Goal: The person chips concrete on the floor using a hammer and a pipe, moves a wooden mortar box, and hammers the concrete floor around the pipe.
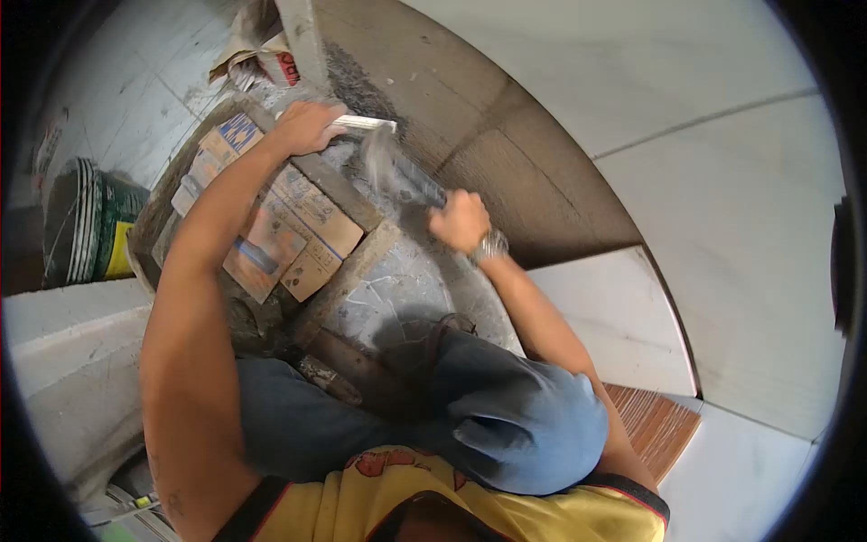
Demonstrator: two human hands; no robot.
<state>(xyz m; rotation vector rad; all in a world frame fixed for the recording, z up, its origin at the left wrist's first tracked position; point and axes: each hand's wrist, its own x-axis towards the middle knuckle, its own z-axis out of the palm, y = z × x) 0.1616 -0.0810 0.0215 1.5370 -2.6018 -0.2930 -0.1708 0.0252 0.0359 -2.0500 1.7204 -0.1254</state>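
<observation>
My left hand [310, 127] is closed on a pale, straight strip [366, 123] that points right over the rough grey surface. Lower and to the right, my right hand [461, 220] is wrapped round the dark handle of a tool [421, 183]. The tool's head, blurred by motion, is just below the strip's right end, and I cannot make out its shape. A watch is on my right wrist. Under my left forearm lies flattened cardboard [312, 217] with blue print.
A dark green bucket [108, 226] stands at the left. A torn paper bag [262, 59] is at the top. Brown, wet-looking mortar [506, 154] borders large pale tiles [722, 208] on the right. A white tile piece [614, 312] and a reddish-brown board [655, 425] lie at the lower right.
</observation>
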